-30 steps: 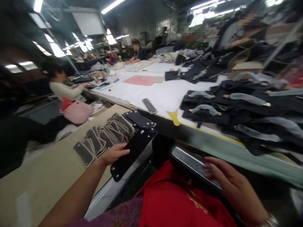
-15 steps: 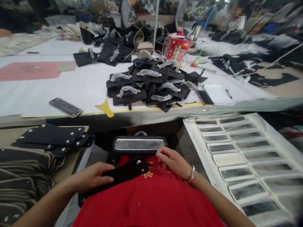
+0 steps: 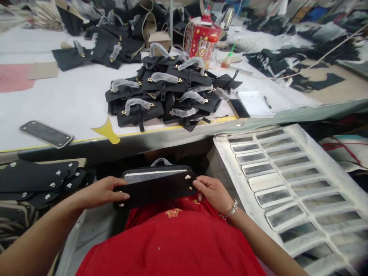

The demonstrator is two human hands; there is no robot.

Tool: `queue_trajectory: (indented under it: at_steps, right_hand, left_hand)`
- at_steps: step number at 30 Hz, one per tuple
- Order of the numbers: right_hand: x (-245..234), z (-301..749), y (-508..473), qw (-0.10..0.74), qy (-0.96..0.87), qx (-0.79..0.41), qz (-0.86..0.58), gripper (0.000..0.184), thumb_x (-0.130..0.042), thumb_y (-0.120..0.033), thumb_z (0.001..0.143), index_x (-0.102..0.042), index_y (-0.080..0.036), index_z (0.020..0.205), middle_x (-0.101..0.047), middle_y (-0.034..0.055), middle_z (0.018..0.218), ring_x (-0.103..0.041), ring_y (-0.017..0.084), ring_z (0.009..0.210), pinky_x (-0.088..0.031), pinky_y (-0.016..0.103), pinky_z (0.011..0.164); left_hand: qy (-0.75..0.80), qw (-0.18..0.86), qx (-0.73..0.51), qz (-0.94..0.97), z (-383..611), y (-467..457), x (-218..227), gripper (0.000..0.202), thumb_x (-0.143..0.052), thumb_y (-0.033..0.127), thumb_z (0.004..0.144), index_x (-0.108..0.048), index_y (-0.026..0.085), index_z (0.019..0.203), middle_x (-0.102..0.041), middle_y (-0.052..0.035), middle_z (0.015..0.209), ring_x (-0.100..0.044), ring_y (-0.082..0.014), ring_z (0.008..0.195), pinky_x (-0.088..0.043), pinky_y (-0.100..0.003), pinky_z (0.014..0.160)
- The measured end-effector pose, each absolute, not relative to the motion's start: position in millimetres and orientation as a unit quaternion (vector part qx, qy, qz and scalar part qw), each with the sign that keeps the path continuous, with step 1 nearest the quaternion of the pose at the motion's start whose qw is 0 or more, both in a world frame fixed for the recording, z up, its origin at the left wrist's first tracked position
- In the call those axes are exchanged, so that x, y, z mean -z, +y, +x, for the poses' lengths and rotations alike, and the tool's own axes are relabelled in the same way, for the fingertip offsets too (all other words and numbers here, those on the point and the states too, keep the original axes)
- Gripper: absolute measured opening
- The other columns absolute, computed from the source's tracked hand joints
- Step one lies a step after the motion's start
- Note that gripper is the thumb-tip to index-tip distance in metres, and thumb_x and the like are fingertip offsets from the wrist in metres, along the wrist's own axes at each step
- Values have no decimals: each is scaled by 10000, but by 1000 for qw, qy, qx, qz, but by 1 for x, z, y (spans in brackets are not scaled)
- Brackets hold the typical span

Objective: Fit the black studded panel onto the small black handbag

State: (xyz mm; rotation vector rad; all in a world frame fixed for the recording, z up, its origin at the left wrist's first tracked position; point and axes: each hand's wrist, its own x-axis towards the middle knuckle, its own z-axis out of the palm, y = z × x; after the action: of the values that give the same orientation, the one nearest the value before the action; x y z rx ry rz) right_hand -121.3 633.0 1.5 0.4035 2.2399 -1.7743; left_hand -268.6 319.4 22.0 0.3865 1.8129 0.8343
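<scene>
A black oblong panel (image 3: 161, 189) with metal studs at its ends is stretched between my two hands in front of my lap. My left hand (image 3: 107, 191) grips its left end, thumb on the near face. At the other end my right hand (image 3: 212, 191), with a bracelet on the wrist, pinches the panel's right edge. Just behind the panel is a black handbag (image 3: 186, 168), its wrapped handle (image 3: 161, 161) pointing away from me. The bag's grey, white-edged oblong face (image 3: 140, 176) is partly covered by the panel.
Black handbag pieces with plastic-wrapped handles (image 3: 165, 78) lie heaped on the white table (image 3: 83, 111). Stacked black panels (image 3: 34, 178) stand at my left. To my right, a white board (image 3: 253, 216) carries rows of oblong pieces. A phone (image 3: 238, 108) lies by a notepad (image 3: 254, 103).
The black panel has been raised and brought level across the bag's grey face. My right hand has taken hold of its right end. The view has shifted to the right and down.
</scene>
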Motion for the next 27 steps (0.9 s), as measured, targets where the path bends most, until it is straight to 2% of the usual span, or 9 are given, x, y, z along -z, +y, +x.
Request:
queue_trajectory:
  at_steps: [5,9,14,18,27]
  right_hand:
    - [21,-132,635,112,760,611,190,279,-520,-447,809,-539,-178,738,-540,-38,491,-519,98,413,-386,181,407]
    - [29,-138,640,97,817,545,161,312,-476,-427,847,-525,-179,665,-547,-27,539,-499,85,445,-366,191,447]
    - [26,-141,646,67,867,481,112,311,-474,-372,861,-534,-173,630,-556,-15,594,-498,98,561,-354,212,544]
    - [27,-140,649,66,866,484,110,296,-480,-351,862,-541,-171,636,-550,-21,600,-493,95,565,-329,216,548]
    - [25,-145,648,80,874,461,133,291,-506,-332,838,-561,-165,606,-563,-20,585,-488,90,548,-311,214,533]
  left_hand:
    - [814,416,-402,50,-272,315,-5,389,-643,496,672,-659,194,917,-686,-11,837,-625,-186,770,-492,-236,679]
    - [853,373,-365,28,-269,324,-5,443,-632,555,653,-658,180,886,-687,-18,795,-630,-203,763,-499,-253,672]
    - [863,365,-349,5,-267,332,-10,480,-632,586,625,-658,176,875,-691,-24,777,-636,-216,744,-509,-266,645]
    - [869,373,-324,13,-269,334,-8,475,-624,582,648,-645,175,892,-689,-17,781,-640,-208,758,-507,-254,670]
    - [886,346,-308,15,-271,339,-8,459,-643,563,620,-663,170,856,-692,-26,757,-646,-230,717,-510,-268,601]
